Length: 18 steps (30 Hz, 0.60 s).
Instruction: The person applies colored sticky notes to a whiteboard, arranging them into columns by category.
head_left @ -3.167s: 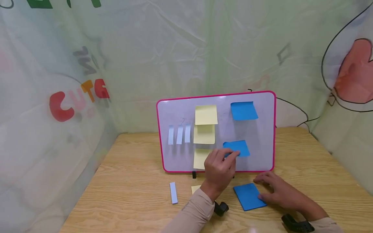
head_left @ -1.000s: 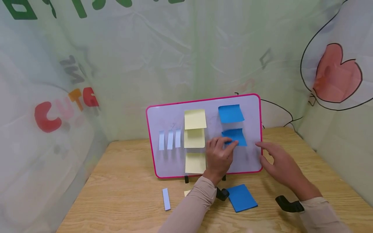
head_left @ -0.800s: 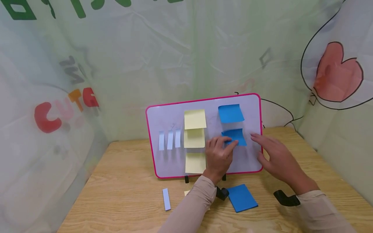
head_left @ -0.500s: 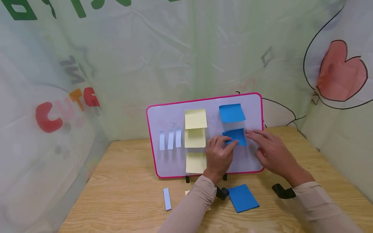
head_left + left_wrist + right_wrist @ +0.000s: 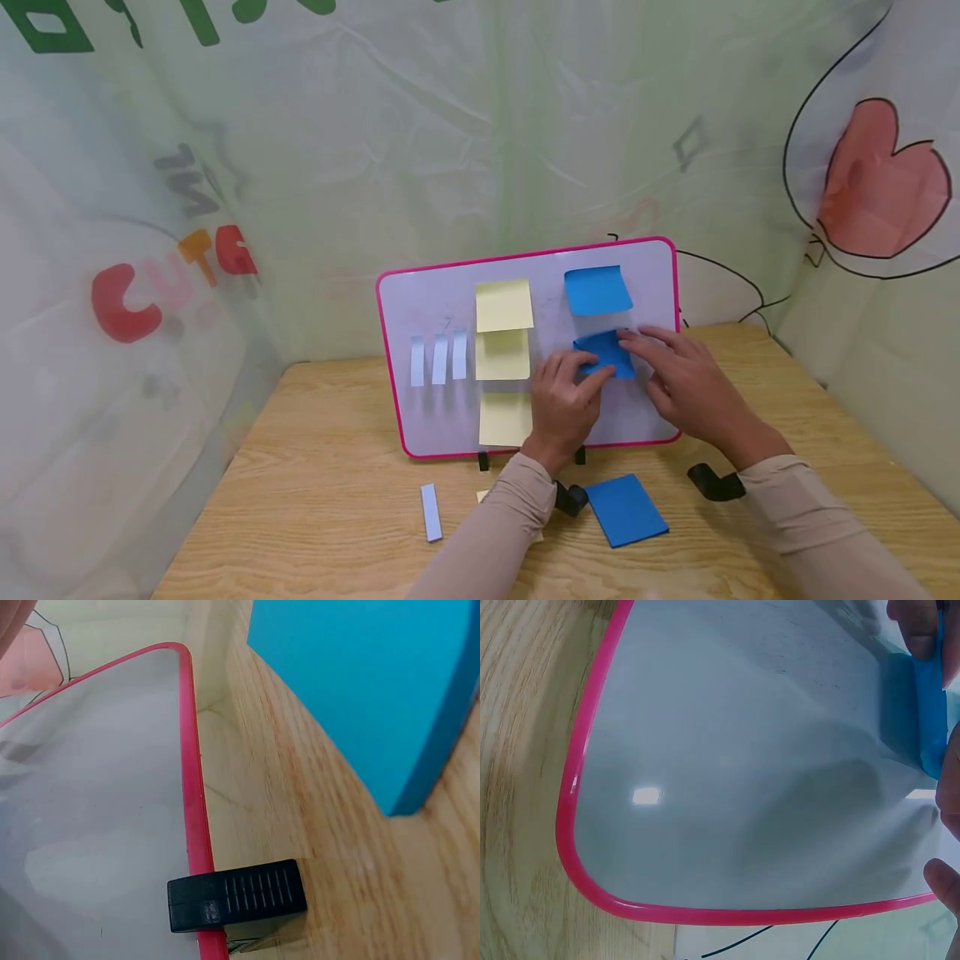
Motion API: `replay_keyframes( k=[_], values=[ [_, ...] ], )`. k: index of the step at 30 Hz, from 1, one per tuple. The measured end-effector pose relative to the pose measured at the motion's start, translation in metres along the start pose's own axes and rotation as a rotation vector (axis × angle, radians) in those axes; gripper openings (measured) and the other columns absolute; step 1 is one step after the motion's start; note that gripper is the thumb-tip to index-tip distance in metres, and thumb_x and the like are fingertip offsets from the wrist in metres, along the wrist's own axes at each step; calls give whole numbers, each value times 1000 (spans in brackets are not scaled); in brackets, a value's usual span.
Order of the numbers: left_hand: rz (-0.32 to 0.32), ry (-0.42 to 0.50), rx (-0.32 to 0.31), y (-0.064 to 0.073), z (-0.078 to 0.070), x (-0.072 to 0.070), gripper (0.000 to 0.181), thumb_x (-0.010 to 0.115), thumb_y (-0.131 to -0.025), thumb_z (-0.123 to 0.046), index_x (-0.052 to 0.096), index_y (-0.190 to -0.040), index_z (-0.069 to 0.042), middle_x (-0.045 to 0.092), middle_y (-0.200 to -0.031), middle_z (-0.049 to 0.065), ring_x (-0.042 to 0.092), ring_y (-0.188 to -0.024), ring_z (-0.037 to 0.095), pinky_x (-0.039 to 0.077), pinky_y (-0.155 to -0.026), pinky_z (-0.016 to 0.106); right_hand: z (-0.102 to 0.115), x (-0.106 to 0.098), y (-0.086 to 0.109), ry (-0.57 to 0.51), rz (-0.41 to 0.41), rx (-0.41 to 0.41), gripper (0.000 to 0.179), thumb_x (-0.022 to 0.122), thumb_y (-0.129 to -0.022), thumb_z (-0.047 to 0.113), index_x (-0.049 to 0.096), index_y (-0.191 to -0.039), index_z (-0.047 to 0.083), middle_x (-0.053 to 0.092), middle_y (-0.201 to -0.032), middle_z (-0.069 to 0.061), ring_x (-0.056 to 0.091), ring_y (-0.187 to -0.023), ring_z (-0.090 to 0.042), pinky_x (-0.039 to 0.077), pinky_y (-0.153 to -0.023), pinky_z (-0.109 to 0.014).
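Observation:
In the head view my left hand (image 5: 562, 404) pinches the lower-left part of a blue sticky note (image 5: 606, 348) against a small pink-framed whiteboard (image 5: 442, 292). My right hand (image 5: 693, 385) reaches in from the right, its index fingertip on the note's upper right and its thumb apart from it. The right wrist view has the note (image 5: 931, 712) edge-on, left-hand fingers (image 5: 917, 630) holding one end. Above it on the board hangs another blue sticky note (image 5: 597, 290). A blue sticky-note pad (image 5: 627, 510) lies on the table, below the hands.
Several yellow sticky notes (image 5: 504, 306) and narrow pale-blue strips (image 5: 440, 358) are on the board's left and middle. Black feet (image 5: 236, 896) hold its lower edge. On the wooden table (image 5: 337, 467) lie a pale-blue strip pad (image 5: 431, 512) and a yellow pad (image 5: 482, 497), mostly hidden by the left forearm.
My right hand has left the blue pad and risen to the note's upper right. The left hand has moved the lower note up, closer beneath the top blue one, while holding it.

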<state>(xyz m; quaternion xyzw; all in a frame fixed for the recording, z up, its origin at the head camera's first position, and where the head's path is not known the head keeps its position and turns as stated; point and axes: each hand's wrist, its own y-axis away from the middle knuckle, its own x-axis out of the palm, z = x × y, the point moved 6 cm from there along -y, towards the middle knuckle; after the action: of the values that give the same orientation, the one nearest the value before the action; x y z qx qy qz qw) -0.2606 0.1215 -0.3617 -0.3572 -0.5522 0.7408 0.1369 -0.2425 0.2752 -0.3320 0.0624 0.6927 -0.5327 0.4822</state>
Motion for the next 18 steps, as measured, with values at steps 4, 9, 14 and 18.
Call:
replay_keyframes(
  k=[4, 9, 14, 18],
  values=[
    [24, 1, 6, 1, 0, 2, 16, 68, -96, -26, 82, -102, -22, 70, -111, 1, 62, -109, 17, 49, -93, 26, 1, 1, -1, 7, 1, -3, 66, 71, -74, -7, 57, -137, 5, 58, -138, -14, 46, -130, -40, 41, -94, -63],
    [45, -18, 8, 3, 0, 3, 16, 67, -96, -26, 82, -102, -23, 71, -116, 2, 62, -116, 19, 47, -98, 30, 1, 2, -2, 14, -4, -5, 64, 70, -74, -5, 58, -137, 4, 58, -139, -13, 46, -130, -41, 40, -95, -63],
    [73, -46, 3, 5, 0, 3, 17, 67, -96, -29, 81, -105, -25, 70, -121, 3, 59, -122, 21, 44, -99, 33, 3, 2, -3, 25, -6, -11, 64, 71, -74, -4, 58, -136, 3, 58, -139, -13, 45, -131, -41, 40, -95, -64],
    [85, -46, 0, 8, 0, 4, 18, 68, -95, -28, 81, -106, -24, 69, -124, 3, 58, -124, 21, 44, -98, 34, 3, 4, -4, 36, -4, -15, 64, 72, -74, -3, 58, -136, 3, 58, -139, -13, 46, -130, -41, 40, -96, -64]
  ],
)
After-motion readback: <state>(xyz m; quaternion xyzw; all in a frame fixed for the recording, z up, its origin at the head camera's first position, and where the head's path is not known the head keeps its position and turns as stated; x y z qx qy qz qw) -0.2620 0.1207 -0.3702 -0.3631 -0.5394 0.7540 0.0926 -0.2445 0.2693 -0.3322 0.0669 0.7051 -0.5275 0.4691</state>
